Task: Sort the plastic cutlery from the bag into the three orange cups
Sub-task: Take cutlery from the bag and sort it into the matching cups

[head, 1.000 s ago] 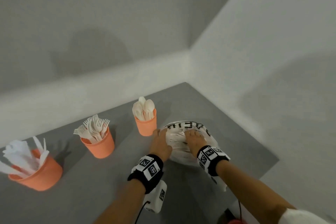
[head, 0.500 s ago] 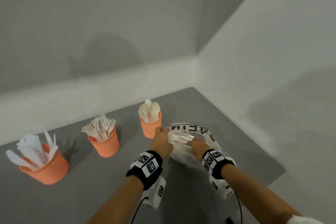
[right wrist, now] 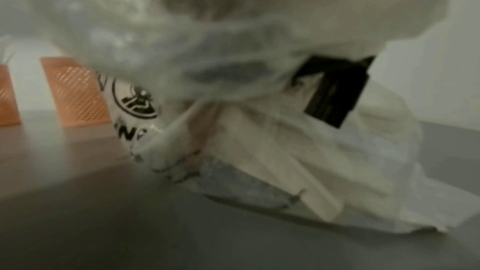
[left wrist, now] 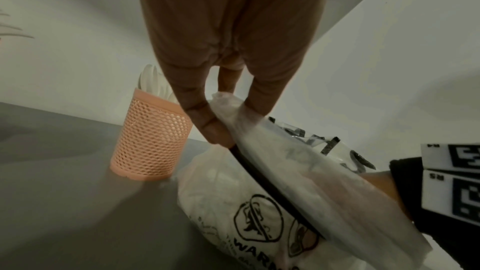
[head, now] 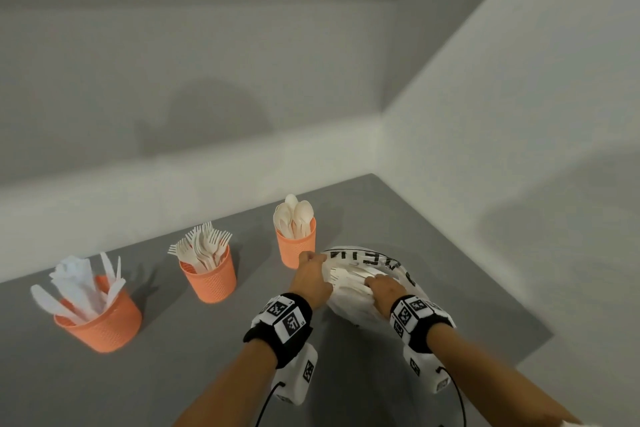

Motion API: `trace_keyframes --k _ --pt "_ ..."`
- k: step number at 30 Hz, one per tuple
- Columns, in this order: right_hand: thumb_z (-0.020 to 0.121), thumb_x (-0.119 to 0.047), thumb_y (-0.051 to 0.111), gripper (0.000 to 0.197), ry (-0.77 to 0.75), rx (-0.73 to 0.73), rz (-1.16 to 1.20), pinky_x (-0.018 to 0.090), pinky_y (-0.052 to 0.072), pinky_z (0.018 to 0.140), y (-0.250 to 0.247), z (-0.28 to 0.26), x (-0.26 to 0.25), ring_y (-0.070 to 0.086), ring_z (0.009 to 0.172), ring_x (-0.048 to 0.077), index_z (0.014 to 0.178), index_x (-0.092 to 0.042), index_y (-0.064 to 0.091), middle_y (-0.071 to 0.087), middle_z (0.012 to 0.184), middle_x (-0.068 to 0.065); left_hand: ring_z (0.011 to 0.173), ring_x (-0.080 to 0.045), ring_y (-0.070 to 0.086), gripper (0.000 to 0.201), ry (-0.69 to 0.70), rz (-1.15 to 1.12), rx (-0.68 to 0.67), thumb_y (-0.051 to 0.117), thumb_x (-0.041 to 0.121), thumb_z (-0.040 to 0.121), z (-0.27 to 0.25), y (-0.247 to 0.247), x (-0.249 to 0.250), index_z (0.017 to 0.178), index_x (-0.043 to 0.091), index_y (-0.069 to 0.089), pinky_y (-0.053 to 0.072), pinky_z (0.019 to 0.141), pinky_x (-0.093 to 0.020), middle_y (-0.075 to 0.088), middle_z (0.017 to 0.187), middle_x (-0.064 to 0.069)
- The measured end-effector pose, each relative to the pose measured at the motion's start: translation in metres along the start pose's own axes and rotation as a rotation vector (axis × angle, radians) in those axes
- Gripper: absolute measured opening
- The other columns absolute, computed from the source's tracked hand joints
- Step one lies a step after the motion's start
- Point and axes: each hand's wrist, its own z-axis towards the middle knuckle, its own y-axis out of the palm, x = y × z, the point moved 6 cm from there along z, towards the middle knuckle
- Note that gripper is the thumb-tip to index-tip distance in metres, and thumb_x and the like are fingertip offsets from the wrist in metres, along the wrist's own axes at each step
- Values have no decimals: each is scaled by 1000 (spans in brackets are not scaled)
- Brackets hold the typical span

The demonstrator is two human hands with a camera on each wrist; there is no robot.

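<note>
A white plastic bag (head: 363, 305) with black print lies on the grey table at the right, with pale cutlery (head: 349, 276) showing at its mouth. My left hand (head: 313, 258) pinches the bag's rim (left wrist: 228, 108) between thumb and fingers and holds it up. My right hand (head: 375, 282) reaches into the mouth, its fingers hidden under the plastic. Three orange mesh cups stand in a row: knives (head: 100, 319) at the left, forks (head: 209, 274) in the middle, spoons (head: 296, 246) just beside my left hand. The right wrist view is blurred and shows flat cutlery handles (right wrist: 272, 161) inside the bag.
White walls close the table's far and right sides at a corner. The table's right edge (head: 540, 340) runs close behind the bag. Bare grey tabletop (head: 173, 374) lies in front of the cups.
My right hand has slid further under the bag's plastic while the left keeps its pinch on the rim. The cups stand as before.
</note>
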Motion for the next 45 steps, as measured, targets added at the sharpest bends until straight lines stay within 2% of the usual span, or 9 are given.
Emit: trace_keyframes --k 9,14,18,24,28,33,39,42,45 --pt "86 -19 57 37 -9 -110 184 27 44 86 -32 -9 -1 58 110 29 122 -11 53 63 118 13 129 -26 39 60 -2 -30 -2 54 -1 83 9 -6 3 139 5 35 28 107 -22 27 142 -13" --pt "88 -16 49 23 -30 -74 302 23 43 66 -39 -18 -4 52 60 12 69 -27 46 53 64 -4 127 -25 41 58 -31 -95 23 56 6 84 11 -8 2 138 7 37 27 106 -22 32 139 -13" --pt "88 -11 49 13 -20 -35 338 23 44 70 -40 -28 1 56 76 19 89 -8 61 63 84 10 127 -28 41 59 -42 -174 -15 55 6 83 10 -5 2 139 11 37 32 110 -32 35 138 -14" --pt "86 -9 53 23 -57 -112 306 9 39 52 -36 -42 -2 50 62 11 68 -23 46 50 67 -5 121 -37 49 52 -11 -277 -32 44 3 86 13 1 -5 138 8 39 43 102 -47 45 136 -19" --pt "87 -17 57 12 -123 -66 192 16 33 60 -37 -49 -8 54 86 19 95 -10 61 62 94 8 132 -32 38 58 0 -290 -20 43 1 84 16 5 -10 141 8 34 32 112 -41 39 142 -16" --pt "80 -41 69 31 -109 180 520 16 43 70 -46 -46 1 57 74 11 101 -18 65 65 86 -6 128 -40 43 54 -98 -460 -69 35 -3 88 14 11 -22 140 10 37 38 107 -48 45 139 -21" --pt "84 -20 68 15 -136 239 909 21 45 55 -64 -44 -29 49 41 1 73 -16 58 54 47 -8 126 -28 48 39 79 -314 -48 39 0 92 4 4 3 129 -1 50 37 108 -36 52 134 -16" --pt "88 -18 63 23 -186 325 1169 24 46 57 -88 -44 -52 47 39 7 68 -8 56 48 42 -4 99 -18 57 28 46 -530 118 36 11 98 -13 -22 0 107 4 62 44 87 -28 63 110 -11" --pt "90 -20 59 26 -294 283 1358 25 46 54 -106 -47 -88 47 41 11 68 -8 55 47 43 -4 79 -19 56 37 -210 -1006 -23 29 31 100 -32 -18 -25 92 10 59 46 72 -31 61 88 -7"
